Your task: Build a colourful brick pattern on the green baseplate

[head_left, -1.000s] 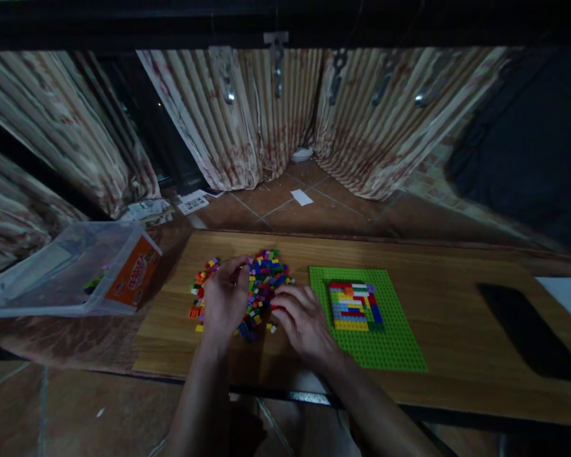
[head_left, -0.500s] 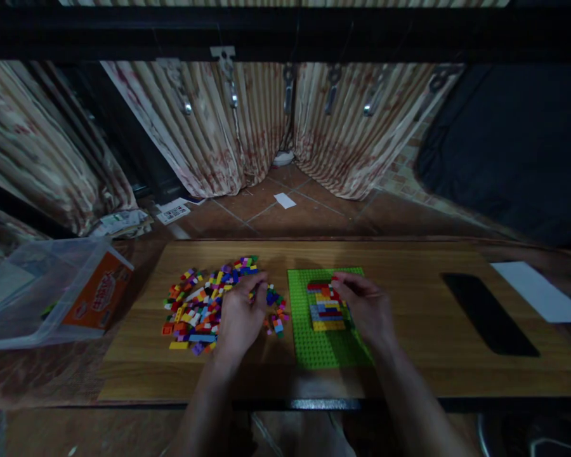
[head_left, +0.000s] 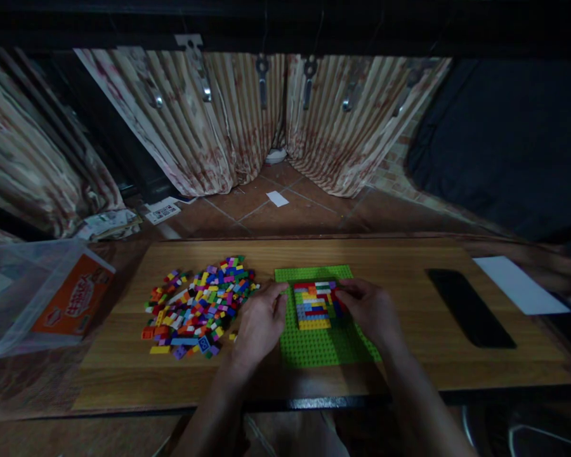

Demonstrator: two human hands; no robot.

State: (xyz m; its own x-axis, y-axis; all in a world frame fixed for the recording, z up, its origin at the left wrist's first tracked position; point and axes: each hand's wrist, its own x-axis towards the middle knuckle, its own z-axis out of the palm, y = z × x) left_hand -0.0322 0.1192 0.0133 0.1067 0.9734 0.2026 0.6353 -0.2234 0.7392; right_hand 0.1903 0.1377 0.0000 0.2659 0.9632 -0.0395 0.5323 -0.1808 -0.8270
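A block of multicoloured toy bricks is built up on the green baseplate, with a yellow row nearest me. My right hand is at the block's right side, its thumb and fingers closed on a small red brick there. Over the baseplate's left edge hovers my left hand, thumb and fingertips pinched together. Whatever may be between those fingertips is hidden. Left of this hand lies a loose pile of small bricks in many colours.
A clear plastic box with an orange label stands left of the wooden table. On the right lie a black phone-like slab and a white sheet. Striped curtains hang beyond, above a tiled floor.
My left hand has moved from above the loose pile right to the baseplate's left edge. My right hand has shifted from the block's top right corner down along its right side. The view has turned slightly.
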